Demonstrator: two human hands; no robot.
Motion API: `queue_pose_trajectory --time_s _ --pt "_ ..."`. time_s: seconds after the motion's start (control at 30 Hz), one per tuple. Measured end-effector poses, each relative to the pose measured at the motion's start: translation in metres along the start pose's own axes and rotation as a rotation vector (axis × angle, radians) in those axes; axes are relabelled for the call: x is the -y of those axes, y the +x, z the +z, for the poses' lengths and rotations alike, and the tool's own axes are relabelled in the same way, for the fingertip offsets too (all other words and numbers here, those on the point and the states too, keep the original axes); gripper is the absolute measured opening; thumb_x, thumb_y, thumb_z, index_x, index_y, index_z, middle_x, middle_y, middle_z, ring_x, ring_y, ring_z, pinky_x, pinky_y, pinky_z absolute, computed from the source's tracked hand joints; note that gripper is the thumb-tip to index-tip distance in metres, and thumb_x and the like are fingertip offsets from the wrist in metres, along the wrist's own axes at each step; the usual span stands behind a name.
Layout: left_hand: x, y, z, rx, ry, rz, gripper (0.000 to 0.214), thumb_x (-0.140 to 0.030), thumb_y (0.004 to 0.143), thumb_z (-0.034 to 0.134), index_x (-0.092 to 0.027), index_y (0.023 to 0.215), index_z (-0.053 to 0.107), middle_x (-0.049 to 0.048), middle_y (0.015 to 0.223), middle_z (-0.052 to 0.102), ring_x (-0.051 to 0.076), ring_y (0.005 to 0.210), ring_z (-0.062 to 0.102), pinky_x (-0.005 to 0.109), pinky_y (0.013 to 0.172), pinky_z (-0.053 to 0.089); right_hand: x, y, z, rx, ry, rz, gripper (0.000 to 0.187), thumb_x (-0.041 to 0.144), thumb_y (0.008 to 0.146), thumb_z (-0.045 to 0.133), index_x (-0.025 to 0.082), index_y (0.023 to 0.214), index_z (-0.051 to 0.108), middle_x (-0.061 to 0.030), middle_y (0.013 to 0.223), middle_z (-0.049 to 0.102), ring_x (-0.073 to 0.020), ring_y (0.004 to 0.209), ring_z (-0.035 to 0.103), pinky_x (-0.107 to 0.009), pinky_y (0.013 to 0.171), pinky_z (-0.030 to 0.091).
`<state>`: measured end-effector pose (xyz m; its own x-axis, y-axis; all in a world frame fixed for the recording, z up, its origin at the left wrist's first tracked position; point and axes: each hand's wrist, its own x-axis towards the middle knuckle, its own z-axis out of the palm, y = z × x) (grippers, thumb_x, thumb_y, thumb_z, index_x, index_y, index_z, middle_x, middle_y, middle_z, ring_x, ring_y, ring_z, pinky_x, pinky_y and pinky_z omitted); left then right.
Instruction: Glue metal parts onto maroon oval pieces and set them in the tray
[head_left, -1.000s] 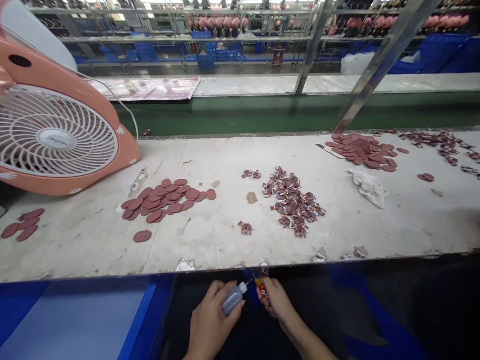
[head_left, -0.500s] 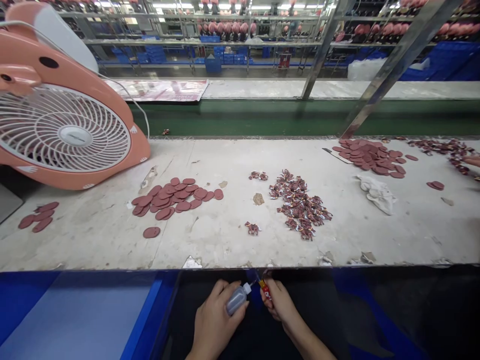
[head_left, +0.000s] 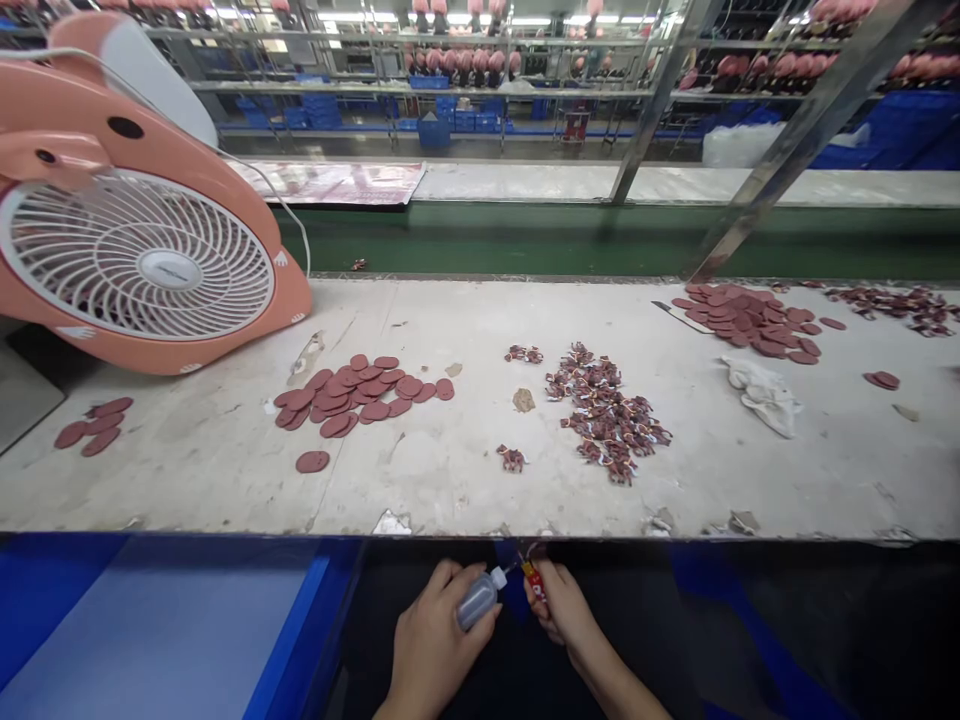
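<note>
Below the table's front edge, my left hand point(head_left: 435, 635) is closed round a small clear squeeze bottle point(head_left: 477, 602) with a white cap and a thin nozzle. The nozzle points up and right, toward my right hand point(head_left: 566, 610). My right hand pinches a small red and yellow piece point(head_left: 535, 580); its exact kind is too small to make out. The nozzle tip is close to the piece's upper end, but I cannot tell whether they touch. On the table beyond lie a heap of small brown horse figures point(head_left: 604, 410) and a lone horse figure point(head_left: 512, 458).
Reddish-brown oval discs point(head_left: 352, 390) lie in a pile at the left, with another disc pile point(head_left: 750, 318) at the back right. An orange fan point(head_left: 289, 290) stands at the left. A crumpled white cloth point(head_left: 765, 395) lies at the right. A slanted metal post point(head_left: 795, 145) rises behind.
The view has shifted slightly, so the table things appear a little farther right. Both hands keep their holds, almost unmoved. A hand at the far right edge is out of sight now.
</note>
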<state>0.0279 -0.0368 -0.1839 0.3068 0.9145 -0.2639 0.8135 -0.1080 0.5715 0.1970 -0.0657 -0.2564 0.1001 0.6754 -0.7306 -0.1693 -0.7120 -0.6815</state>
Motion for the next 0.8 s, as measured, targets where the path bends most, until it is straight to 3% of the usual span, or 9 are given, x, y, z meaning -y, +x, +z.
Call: queue_pose_trajectory --time_s 0.5,0.67,0.8 --pt "0.006 -0.002 0.005 -0.042 -0.018 0.025 0.032 -0.027 0.076 0.057 -0.033 0.107 0.061 -0.0031 0.097 0.061 0.012 0.084 0.064 0.021 0.067 0.048 0.001 0.0 -0.001 -0.025 0.105 0.006 0.061 0.07 0.082 0.036 0.016 0.055 0.046 0.0094 0.035 0.032 -0.0026 0.027 0.021 -0.017 0.03 0.01" --pt "0.006 -0.005 0.002 -0.051 -0.021 0.027 0.031 -0.03 0.077 0.056 -0.033 0.108 0.061 -0.0027 0.096 0.061 0.013 0.082 0.064 0.021 0.065 0.049 0.002 0.009 -0.006 -0.091 0.256 0.029 0.056 0.064 0.089 0.031 0.016 0.065 0.047 0.0095 0.044 0.034 -0.003 0.032 0.026 -0.016 0.032 0.018" --pt "0.006 -0.005 0.002 -0.063 -0.033 0.017 0.03 -0.032 0.079 0.054 -0.032 0.108 0.061 -0.0024 0.097 0.06 0.013 0.082 0.064 0.022 0.065 0.049 0.011 0.018 -0.003 -0.163 0.316 -0.011 0.037 0.047 0.093 0.044 0.013 0.082 0.055 0.005 0.062 0.05 -0.0051 0.045 0.044 -0.018 0.043 0.039"
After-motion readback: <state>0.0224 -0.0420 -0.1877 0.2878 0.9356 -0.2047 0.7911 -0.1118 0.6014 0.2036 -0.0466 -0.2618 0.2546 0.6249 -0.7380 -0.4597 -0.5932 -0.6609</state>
